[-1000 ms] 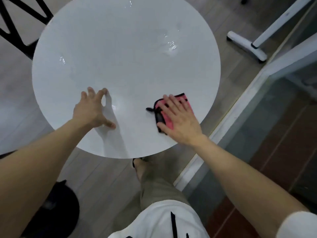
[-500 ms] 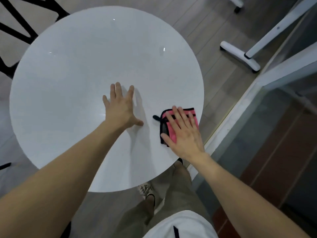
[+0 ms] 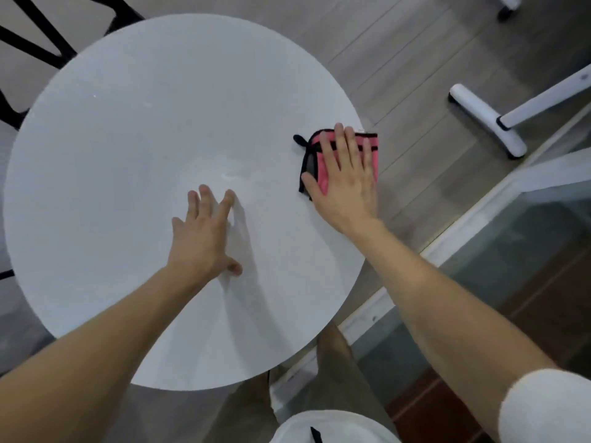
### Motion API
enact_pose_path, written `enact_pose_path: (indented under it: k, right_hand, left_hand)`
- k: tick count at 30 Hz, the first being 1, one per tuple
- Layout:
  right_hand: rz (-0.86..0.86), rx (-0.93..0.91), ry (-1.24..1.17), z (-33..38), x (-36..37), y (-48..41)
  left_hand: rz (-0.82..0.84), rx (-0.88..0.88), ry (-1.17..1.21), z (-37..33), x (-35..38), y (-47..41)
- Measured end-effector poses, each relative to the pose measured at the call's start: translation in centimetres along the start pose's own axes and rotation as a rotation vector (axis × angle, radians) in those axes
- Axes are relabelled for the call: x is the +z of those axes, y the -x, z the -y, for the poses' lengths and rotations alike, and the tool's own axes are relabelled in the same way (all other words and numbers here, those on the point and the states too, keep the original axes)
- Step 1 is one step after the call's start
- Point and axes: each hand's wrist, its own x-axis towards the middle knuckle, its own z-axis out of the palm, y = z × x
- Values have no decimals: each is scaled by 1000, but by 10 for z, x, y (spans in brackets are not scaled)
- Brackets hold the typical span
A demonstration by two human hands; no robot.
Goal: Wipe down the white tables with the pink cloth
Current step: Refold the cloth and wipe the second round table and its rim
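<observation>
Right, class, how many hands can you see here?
2. The left hand rests flat near the middle of the white table; the right hand presses the pink cloth at its right edge.

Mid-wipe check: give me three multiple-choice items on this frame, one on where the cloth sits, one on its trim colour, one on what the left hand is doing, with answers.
1. Where on the table does the cloth lie?
A. at the centre
B. at the right edge
C. at the left edge

2. What colour is the cloth's trim?
A. white
B. green
C. black

3. What is the left hand doing?
A. open over the table, holding nothing
B. gripping the cloth
C. hanging below the table

Answers: 1 B, the right hand presses it flat by the right rim. 2 C, a black border frames the pink. 3 A, its fingers are spread above the bare white top, apart from the cloth.
</observation>
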Motion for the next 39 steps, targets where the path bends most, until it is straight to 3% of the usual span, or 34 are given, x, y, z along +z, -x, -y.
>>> enact_pose_path:
  k: [4,6,13,16,21,24,26,30,35,39]
  right_hand:
    - [111,-117,-18,-4,-1,101]
    - [140,-188,-8,-18,-4,98]
    - [115,-44,-20,-17,-6,-126]
    - [106,-53,11,0,-1,-152]
    - [80,-153,10,2,-7,-33]
    - [166,-218,18,5,-6,66]
    - [207,-294,34,-5,-4,80]
    - [238,-459,89,-29,-6,-5]
    - [227,-354,75,-3,-3,-149]
    - [187,-330,77,29,4,-169]
  left_hand:
    - [1,-3,-22,0,-2,-1]
    - [-1,-4,-22,1,0,-1]
    - [-13,-16,9,3,4,-4]
    - [-7,-17,-4,3,4,-4]
    - [12,-13,-20,1,-3,0]
    - [3,-7,-13,1,-3,1]
    - [-15,-9,1,2,0,-1]
    - [-18,-15,36,3,6,-4]
    - [5,-51,81,2,10,-10]
    - [24,-83,95,3,12,-10]
